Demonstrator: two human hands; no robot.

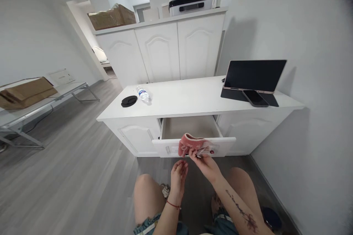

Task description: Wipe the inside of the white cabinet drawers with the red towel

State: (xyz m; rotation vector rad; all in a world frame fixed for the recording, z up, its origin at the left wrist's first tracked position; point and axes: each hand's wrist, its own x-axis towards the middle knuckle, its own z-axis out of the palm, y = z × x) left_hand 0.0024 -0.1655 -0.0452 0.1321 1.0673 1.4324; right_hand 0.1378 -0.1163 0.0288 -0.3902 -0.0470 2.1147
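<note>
My right hand (203, 161) pinches a folded pink cloth (191, 144) with a white edge, holding it over the front panel of an open white drawer (190, 126). The drawer looks empty inside. My left hand (178, 174) hovers just below and to the left of the cloth, palm up, fingers loosely curled and apart, holding nothing. A red string circles my left wrist. My bare knees show at the bottom of the view, in front of the low white cabinet (193, 99).
On the cabinet top lie a water bottle (143, 93), a black round lid (129, 101), a tablet on a stand (254, 75) and a phone (255, 98). A taller white cupboard (165, 49) stands behind. A glass table with a cardboard piece (26, 91) is at left. Wall at right.
</note>
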